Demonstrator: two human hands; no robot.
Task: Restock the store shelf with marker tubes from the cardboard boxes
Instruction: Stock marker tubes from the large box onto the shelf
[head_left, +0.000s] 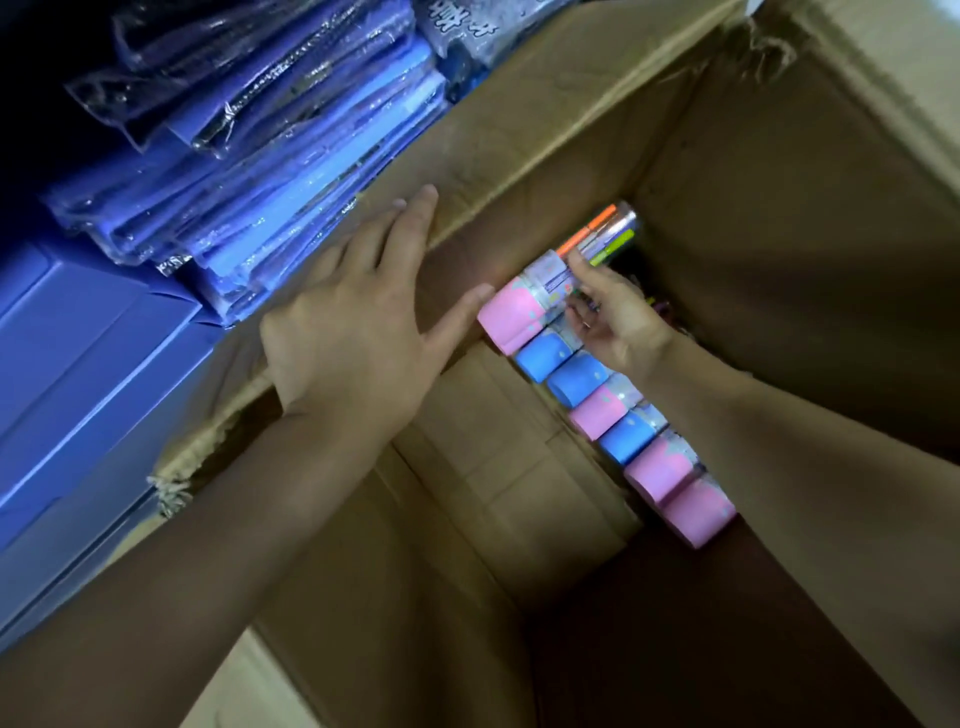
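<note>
Picking a tube out of the box, shelving not yet begun.

Down inside the box (779, 270), right hand (615, 317) clenched round the top tube (550, 283), pink cap toward the left wall, markers showing through the clear end. Below it, a row of tubes (623, 415) lying side by side along the box floor, pink and blue caps touching one another. Left hand (353, 332) released, fingers straight, resting flat on the box's left wall, thumb just beside the pink cap. Next, by judgement: lift straight up, keeping clear of the neighbours so the row stays put. Bare floor left of the row gives room for the wrist; high walls close in on all sides, torn edges at the corners. Blue folders (260, 171) stacked just outside the left wall. Shelf not in view.
</note>
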